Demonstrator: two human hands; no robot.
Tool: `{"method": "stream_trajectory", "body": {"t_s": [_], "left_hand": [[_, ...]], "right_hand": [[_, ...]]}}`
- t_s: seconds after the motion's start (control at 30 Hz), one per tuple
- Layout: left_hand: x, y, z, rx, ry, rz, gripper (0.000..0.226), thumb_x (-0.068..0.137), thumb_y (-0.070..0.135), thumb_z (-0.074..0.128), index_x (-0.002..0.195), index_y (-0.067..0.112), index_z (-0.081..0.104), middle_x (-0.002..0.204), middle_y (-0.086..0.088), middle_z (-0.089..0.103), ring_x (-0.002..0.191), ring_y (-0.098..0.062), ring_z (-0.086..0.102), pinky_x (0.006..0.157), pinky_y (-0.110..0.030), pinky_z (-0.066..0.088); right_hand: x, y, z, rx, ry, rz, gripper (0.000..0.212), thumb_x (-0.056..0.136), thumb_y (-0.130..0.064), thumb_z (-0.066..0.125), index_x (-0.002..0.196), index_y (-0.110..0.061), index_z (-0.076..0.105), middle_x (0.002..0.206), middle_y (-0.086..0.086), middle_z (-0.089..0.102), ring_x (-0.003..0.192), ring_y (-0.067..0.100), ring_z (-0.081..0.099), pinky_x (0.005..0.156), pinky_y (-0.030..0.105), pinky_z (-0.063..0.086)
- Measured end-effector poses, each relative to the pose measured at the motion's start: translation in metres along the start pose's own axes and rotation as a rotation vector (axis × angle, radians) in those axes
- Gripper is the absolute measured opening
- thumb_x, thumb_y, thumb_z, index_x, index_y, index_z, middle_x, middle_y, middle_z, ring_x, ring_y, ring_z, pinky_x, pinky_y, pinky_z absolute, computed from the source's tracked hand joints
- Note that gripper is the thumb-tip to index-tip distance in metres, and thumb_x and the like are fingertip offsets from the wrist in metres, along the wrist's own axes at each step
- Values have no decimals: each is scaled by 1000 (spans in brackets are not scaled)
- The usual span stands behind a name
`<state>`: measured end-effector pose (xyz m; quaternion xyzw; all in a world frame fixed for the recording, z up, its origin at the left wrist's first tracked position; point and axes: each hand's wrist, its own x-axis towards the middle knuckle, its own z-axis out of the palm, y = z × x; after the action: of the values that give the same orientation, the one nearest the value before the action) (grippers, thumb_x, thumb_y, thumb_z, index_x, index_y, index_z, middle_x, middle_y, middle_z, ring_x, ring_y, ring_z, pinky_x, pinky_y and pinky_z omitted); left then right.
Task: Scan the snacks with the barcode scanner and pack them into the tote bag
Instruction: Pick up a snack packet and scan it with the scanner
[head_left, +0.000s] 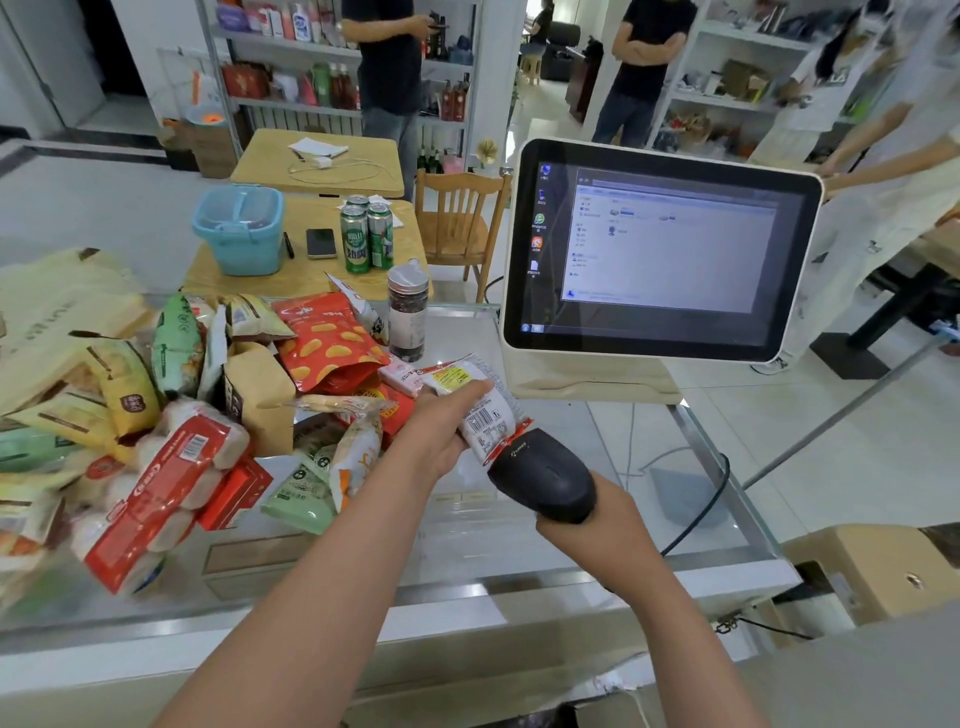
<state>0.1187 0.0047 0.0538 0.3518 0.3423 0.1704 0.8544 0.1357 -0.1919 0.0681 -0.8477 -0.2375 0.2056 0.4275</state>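
Head view: left hand (441, 431) grips white-red snack packet (480, 410) above glass bench (519, 525), long axis running up-left to down-right, barcode facing up. Right hand (597, 519) wraps black barcode scanner (543, 475), nose pointing up-left, touching packet's lower end. Tote bag (57, 306) lies far left.

— What are you scanning?
— Your white snack packet (480, 410), barcode up, touching the black barcode scanner (545, 480).
— The rest?
— Your snack pile (208, 395) lies left, beside the beige tote bag (47, 317).

Tote bag (47, 312) cut off at the left edge.
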Motion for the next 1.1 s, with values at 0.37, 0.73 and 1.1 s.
{"method": "stream_trajectory", "body": {"t_s": [0.37,0.73,1.1], "left_hand": [[7,-5,2,139,-3,45,32,90,-3,60,118,7,50,106,-12,67,83,-20,67,67,-34,56],[7,-6,0,133,23,91,20,92,-3,58,101,13,51,92,-3,64,77,-15,64,57,-26,56],[6,-3,1,152,20,85,26,92,1,59,112,14,49,93,1,61,82,-15,61,64,-26,54]], "right_hand": [[-3,-19,-2,101,20,35,14,74,-2,62,71,-14,55,42,-14,44,47,9,36,42,13,33],[-3,-25,-1,65,21,22,17,73,-4,62,72,-20,57,43,-15,49,51,12,42,43,13,36],[-4,-27,0,86,23,21,15,74,-4,62,76,-19,58,45,-13,49,50,9,41,45,14,36]]}}
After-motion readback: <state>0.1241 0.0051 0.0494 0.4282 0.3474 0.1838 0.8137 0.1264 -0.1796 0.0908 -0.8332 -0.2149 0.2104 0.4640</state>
